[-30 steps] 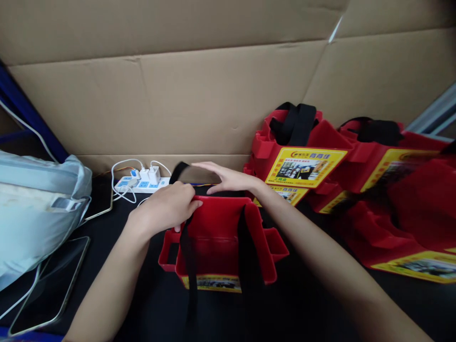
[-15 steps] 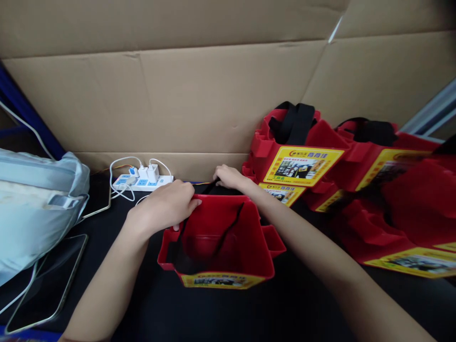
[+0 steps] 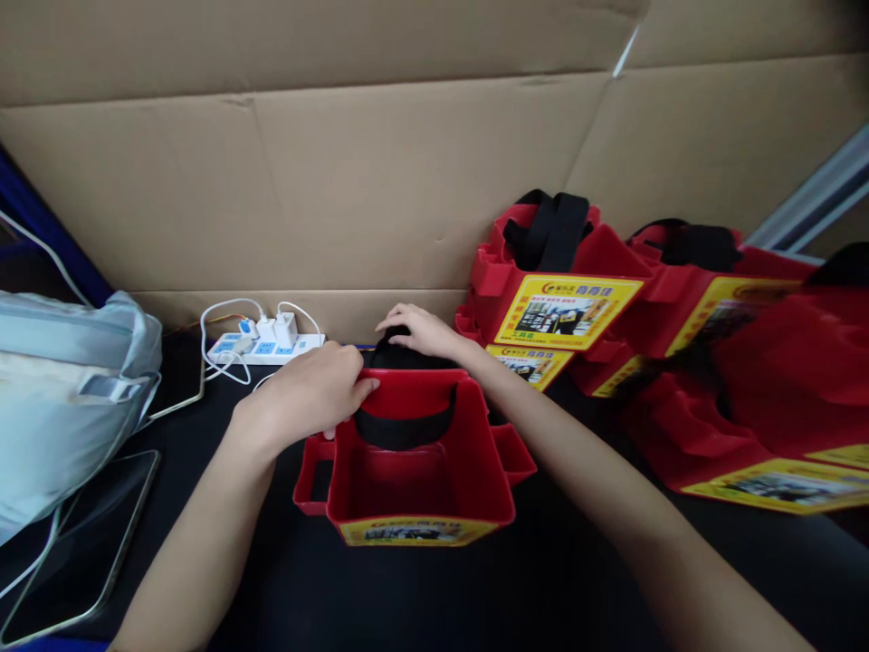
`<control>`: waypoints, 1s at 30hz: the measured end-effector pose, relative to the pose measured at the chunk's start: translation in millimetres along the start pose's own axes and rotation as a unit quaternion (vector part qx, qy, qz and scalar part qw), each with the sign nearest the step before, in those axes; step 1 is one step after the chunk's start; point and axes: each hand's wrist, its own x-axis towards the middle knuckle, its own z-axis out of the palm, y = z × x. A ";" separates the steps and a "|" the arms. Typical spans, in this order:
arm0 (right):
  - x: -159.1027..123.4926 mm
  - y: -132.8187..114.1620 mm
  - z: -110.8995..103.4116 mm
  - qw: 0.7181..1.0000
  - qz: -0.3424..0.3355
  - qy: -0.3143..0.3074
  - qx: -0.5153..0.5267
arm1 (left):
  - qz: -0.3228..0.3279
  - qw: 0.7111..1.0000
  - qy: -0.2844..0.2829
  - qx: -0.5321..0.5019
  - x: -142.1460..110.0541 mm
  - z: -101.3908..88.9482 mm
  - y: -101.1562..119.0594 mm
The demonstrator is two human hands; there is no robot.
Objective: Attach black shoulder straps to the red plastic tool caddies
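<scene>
A red plastic tool box (image 3: 479,453) with an open top and a yellow label on its front stands on the black table before me. My left hand (image 3: 319,394) grips its back left corner, thumb over the rim. Behind the box, my right hand (image 3: 424,333) has its fingers curled on a black strap (image 3: 388,355). Part of the same webbing, a black strap loop (image 3: 407,432), hangs across the inside of the back wall. The box's floor looks bare, and its back is hidden from me.
Several more red tool boxes (image 3: 621,258) with black straps are stacked at the right. Left lie a white power strip (image 3: 312,341) with plugged chargers and cables, a pale blue bag (image 3: 68,389) and a tablet-like device (image 3: 81,552). A cardboard wall (image 3: 380,199) closes the back.
My right hand has shifted slightly left behind the box, drawing the strap back. The strap that lay loosely across the box's opening now hangs along its back wall. My left hand keeps its grip.
</scene>
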 end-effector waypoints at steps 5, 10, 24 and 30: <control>-56.0 -15.4 -27.3 0.973 -0.004 -0.010 0.232 | 0.059 0.993 0.083 -0.052 -11.5 -16.7 -15.5; -107.0 -20.2 -36.0 0.948 0.078 -0.058 0.304 | 0.186 0.978 0.087 -0.041 -8.6 -21.5 -15.9; -88.1 3.4 -5.7 0.980 0.084 0.040 0.174 | 0.238 0.968 -0.061 -0.059 25.2 5.2 -5.1; -99.3 -9.9 -17.7 0.972 -0.007 -0.155 0.178 | 0.290 0.944 -0.102 -0.119 19.2 -5.1 -1.9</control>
